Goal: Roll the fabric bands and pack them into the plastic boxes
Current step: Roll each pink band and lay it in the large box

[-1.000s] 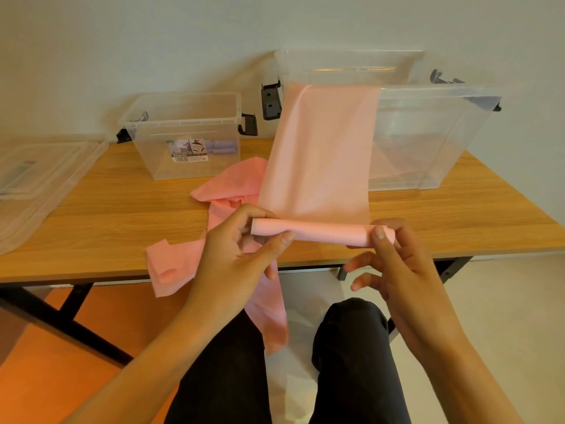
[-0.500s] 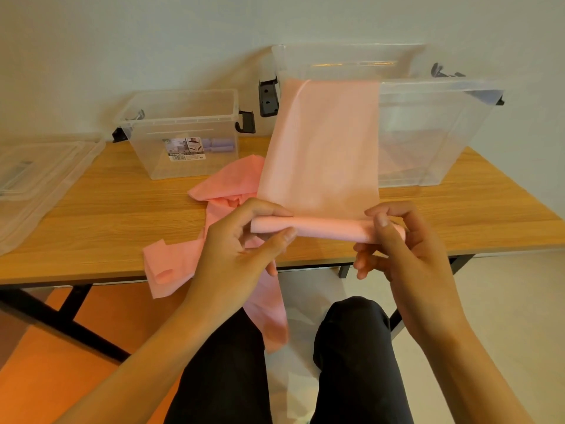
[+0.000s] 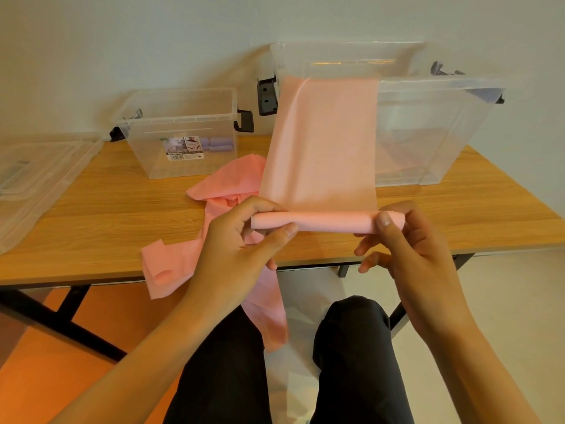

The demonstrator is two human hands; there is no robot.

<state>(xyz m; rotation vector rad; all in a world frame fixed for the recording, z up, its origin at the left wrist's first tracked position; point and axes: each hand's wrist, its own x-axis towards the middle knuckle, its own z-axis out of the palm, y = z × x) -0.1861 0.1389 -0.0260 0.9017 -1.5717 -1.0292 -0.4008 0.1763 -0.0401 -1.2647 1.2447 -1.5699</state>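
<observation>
A pink fabric band [image 3: 321,142] hangs taut from the rim of the large clear plastic box [image 3: 434,133] down to a tight roll [image 3: 330,221] held above the table's front edge. My left hand [image 3: 241,243] pinches the roll's left end between thumb and fingers. My right hand [image 3: 409,240] pinches its right end, thumb on top. A second pink band [image 3: 226,191] lies crumpled on the wooden table [image 3: 107,215] and drapes over the front edge. The small clear box [image 3: 183,133] at the back left holds lilac rolls.
Clear plastic lids [image 3: 33,179] lie on the table's far left. The wall is close behind both boxes. My knees in dark trousers [image 3: 351,347] sit below the table edge, and black table legs stand at the left.
The roll has grown slightly and risen a little along the band as both hands turned it. My right fingers have shifted their grip on the right end.
</observation>
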